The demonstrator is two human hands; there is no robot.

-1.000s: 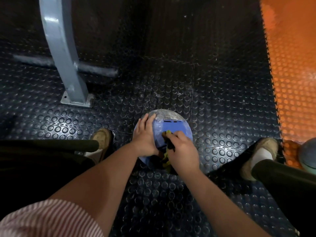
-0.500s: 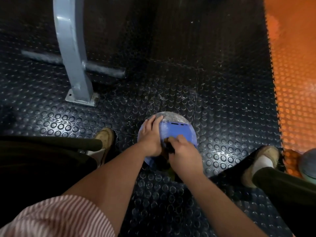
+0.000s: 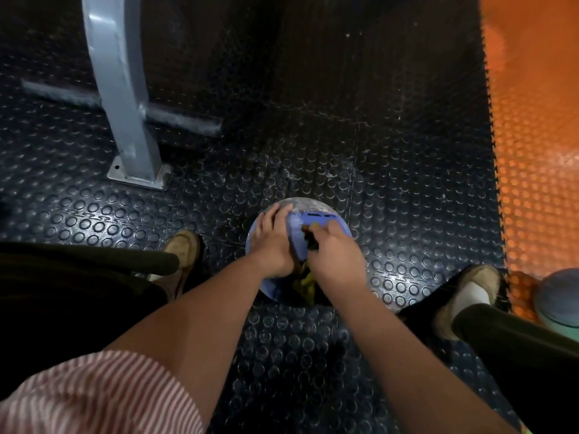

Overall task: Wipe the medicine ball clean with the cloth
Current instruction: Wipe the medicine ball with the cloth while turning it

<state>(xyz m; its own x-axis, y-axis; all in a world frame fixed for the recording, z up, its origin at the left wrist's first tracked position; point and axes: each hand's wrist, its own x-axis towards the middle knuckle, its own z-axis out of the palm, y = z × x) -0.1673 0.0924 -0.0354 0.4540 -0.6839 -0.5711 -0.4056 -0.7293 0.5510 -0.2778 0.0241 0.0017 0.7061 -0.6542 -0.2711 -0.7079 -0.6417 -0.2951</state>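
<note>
A blue medicine ball (image 3: pixel 316 219) with a dusty grey far side rests on the black studded floor between my feet. My left hand (image 3: pixel 272 244) lies on the ball's left side, fingers spread over its top, holding it in place. My right hand (image 3: pixel 335 258) is closed on a dark and yellow cloth (image 3: pixel 305 281), pressing it against the near right of the ball. Part of the cloth hangs below my hand; the rest is hidden under my fingers.
A grey metal post (image 3: pixel 125 120) with a bolted base plate and a low crossbar stands at the far left. My shoes (image 3: pixel 185 249) (image 3: pixel 470 286) flank the ball. Orange studded flooring (image 3: pixel 539 151) runs along the right, with another ball (image 3: pixel 560 297) at its near edge.
My right hand with the cloth has slid a little up over the ball's blue face. My left hand keeps its hold. The view has shifted slightly.
</note>
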